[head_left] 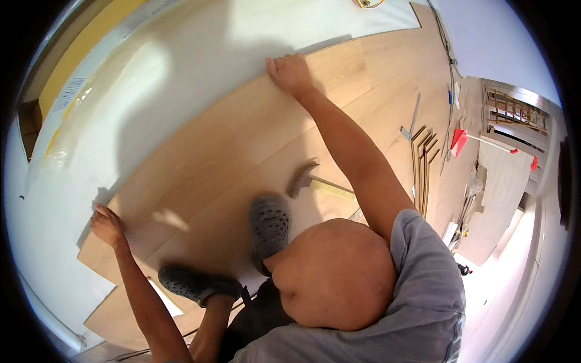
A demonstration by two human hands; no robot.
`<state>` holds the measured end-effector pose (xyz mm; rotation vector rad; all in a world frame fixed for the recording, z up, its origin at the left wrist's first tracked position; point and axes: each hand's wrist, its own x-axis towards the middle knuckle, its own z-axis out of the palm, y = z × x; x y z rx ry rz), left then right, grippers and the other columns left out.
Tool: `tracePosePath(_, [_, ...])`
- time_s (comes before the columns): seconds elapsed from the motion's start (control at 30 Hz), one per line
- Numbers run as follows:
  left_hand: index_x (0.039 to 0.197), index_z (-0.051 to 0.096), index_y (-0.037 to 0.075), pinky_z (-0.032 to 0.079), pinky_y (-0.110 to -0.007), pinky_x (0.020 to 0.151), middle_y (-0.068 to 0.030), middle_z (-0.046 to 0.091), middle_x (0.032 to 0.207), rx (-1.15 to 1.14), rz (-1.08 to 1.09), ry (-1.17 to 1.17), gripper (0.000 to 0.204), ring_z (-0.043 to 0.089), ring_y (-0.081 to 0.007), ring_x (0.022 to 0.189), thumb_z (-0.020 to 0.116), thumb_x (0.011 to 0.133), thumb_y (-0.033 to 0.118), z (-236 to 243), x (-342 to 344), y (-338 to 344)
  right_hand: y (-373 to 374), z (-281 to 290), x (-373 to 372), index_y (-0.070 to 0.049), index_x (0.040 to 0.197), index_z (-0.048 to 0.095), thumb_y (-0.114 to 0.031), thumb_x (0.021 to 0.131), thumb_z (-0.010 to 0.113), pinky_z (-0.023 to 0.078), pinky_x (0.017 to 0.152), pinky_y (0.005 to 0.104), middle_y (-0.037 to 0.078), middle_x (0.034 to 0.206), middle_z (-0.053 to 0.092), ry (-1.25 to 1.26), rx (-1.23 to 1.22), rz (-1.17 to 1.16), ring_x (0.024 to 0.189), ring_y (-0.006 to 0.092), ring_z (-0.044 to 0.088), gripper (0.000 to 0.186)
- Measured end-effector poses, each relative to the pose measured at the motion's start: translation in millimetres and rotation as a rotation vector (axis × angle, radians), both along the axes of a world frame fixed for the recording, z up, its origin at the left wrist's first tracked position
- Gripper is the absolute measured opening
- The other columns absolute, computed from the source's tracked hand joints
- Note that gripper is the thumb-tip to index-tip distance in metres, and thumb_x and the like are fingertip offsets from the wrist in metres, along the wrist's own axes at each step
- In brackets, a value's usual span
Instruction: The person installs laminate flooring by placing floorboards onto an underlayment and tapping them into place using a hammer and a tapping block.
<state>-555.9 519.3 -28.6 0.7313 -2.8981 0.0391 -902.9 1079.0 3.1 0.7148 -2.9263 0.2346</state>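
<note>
A long light-wood floor plank [206,145] lies across the floor, its far edge along the white underlay sheet [200,78]. My left hand [108,226] is at the plank's left end, fingers curled over the far edge. Farther right, my right hand [290,74] is closed over the same edge, its arm stretched out. Where the fingertips bend over the edge they are partly hidden. More planks of the same wood [393,66] extend to the right and toward me.
My feet in grey clogs [270,224] stand on the planks. A dark curved piece [301,178] lies beside them. To the right are a metal square [416,115], several narrow brown strips [417,175] and a red dustpan-like tool [458,143]. A yellow cable [367,3] lies at the far side.
</note>
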Motion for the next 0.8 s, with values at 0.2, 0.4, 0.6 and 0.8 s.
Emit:
tracePosePath(0.2, [0.078,0.063,-0.003,0.046,-0.055,0.068,-0.0248,0.066,0.079,-0.074,0.028,-0.07,0.045,0.061,-0.0429,0.072,0.044,0.106,0.027,-6,-4,2,2,-8,-3,-0.007,0.075,0.071,-0.034,0.104,0.043,0.045,0.089,0.0511,0.015,0.083,0.072,-0.156,0.263,-0.023,0.085,0.0349,0.067,0.048])
tracePosePath(0.4, [0.086,0.068,-0.005,0.045,-0.055,0.081,-0.0273,0.068,0.089,0.29,0.332,-0.016,0.055,0.061,-0.042,0.085,0.044,0.106,0.04,-10,0,10,16,-27,-7,0.001,0.092,0.071,-0.043,0.106,0.045,0.047,0.088,0.0537,0.026,0.099,0.07,-0.245,-0.02,-0.094,0.095,0.0447,0.063,0.053])
tracePosePath(0.6, [0.103,0.069,-0.004,0.046,-0.053,0.097,-0.0279,0.069,0.101,0.115,0.141,-0.059,0.052,0.065,-0.0433,0.098,0.044,0.107,0.041,-4,-5,15,29,-39,-25,-0.001,0.113,0.07,-0.039,0.107,0.044,0.048,0.098,0.0486,0.022,0.111,0.072,-0.059,0.221,0.204,0.11,0.0406,0.064,0.046])
tracePosePath(0.8, [0.131,0.057,-0.001,0.044,-0.046,0.107,-0.0204,0.062,0.12,0.237,-0.106,-0.032,0.052,0.057,-0.0368,0.118,0.065,0.097,0.039,54,52,-28,34,-5,-2,0.002,0.124,0.061,-0.029,0.106,0.052,0.046,0.099,0.0481,0.02,0.122,0.065,-0.066,0.046,0.172,0.11,0.0382,0.06,0.037])
